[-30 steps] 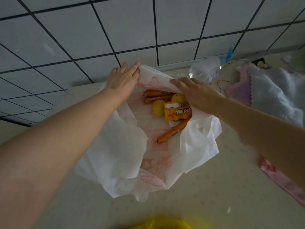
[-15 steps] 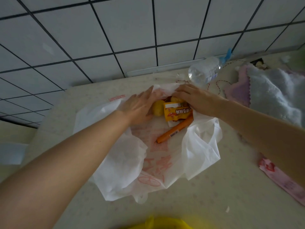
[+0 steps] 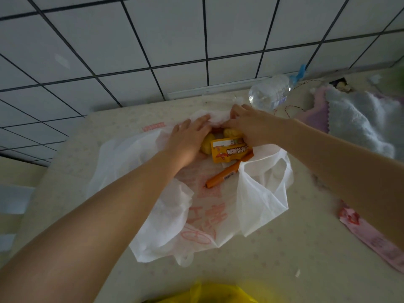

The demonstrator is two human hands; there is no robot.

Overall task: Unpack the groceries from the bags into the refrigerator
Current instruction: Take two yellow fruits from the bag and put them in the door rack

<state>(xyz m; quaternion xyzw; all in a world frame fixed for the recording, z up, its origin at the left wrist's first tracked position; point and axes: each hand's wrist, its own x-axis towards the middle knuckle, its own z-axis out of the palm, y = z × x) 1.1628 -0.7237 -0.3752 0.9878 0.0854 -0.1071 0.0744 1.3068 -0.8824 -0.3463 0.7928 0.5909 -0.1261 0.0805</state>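
Note:
A white plastic bag [image 3: 258, 200] with red print lies spread open on the counter [image 3: 306, 248]. Inside it lie a yellow snack packet [image 3: 229, 153], an orange sausage stick [image 3: 227, 174] and two yellow round fruits [image 3: 206, 146], partly hidden by my hands. My left hand [image 3: 188, 141] lies over the left fruit, its fingers stretched flat onto the bag's far edge. My right hand [image 3: 251, 125] is beside it over the other fruit, with fingers curled and pinching the bunched far edge of the bag.
A clear water bottle [image 3: 271, 95] lies by the tiled wall behind the bag. A white towel [image 3: 358, 119] on a pink cloth [image 3: 317, 114] is at right, a pink wrapper [image 3: 371, 241] near the right edge, and a yellow bag [image 3: 209, 294] at the bottom.
Both hands have brought the bag's far edge down from its raised position and come together at it, above the fruits. The bag now lies flatter.

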